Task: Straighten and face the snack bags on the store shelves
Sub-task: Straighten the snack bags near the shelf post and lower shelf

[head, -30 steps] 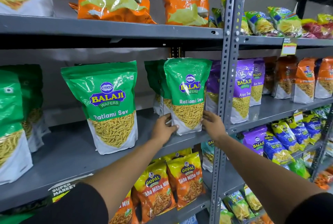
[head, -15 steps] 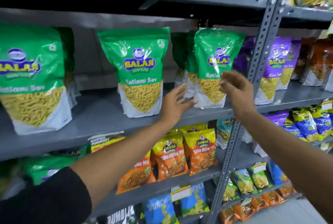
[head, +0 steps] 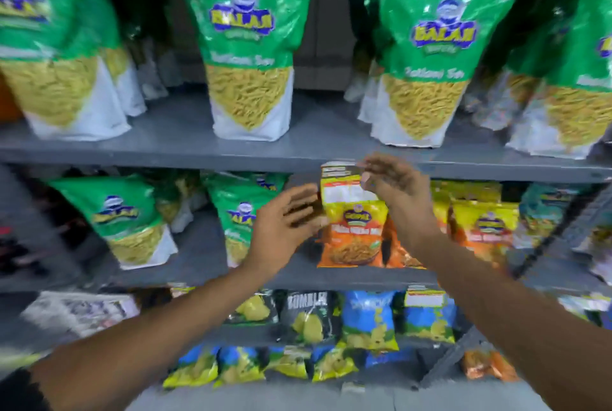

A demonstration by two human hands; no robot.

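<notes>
Left hand: the left hand [head: 281, 228] is out in front of the middle shelf, fingers spread and loose, palm turned toward the orange bag, just beside its left edge; the blur hides whether it touches.
Right hand: the right hand [head: 395, 187] is raised at the top right corner of the same bag, fingers curled and slightly apart, holding nothing that I can make out.
Orange bag: the yellow-and-orange snack bag [head: 352, 228] stands upright on the middle shelf [head: 298, 273] between the two hands, front facing out; its round logo and the writing below are too smeared to read.
Price tag: a yellow and white tag [head: 339, 175] hangs from the upper shelf lip, right above that bag; print unreadable.
Neighbour bags: another yellow-and-orange bag [head: 483, 228] stands to the right, and two green bags [head: 122, 218] to the left.
Lower shelf: black chip bags [head: 308, 314] with partly legible lettering, next to blue ones [head: 367, 318].
Upper shelf: on the upper shelf [head: 185, 145], tall green bags [head: 248, 46] stand in a row, marked "BALAJI" in yellow on blue, sev pictured below; the smaller line is blurred.
</notes>
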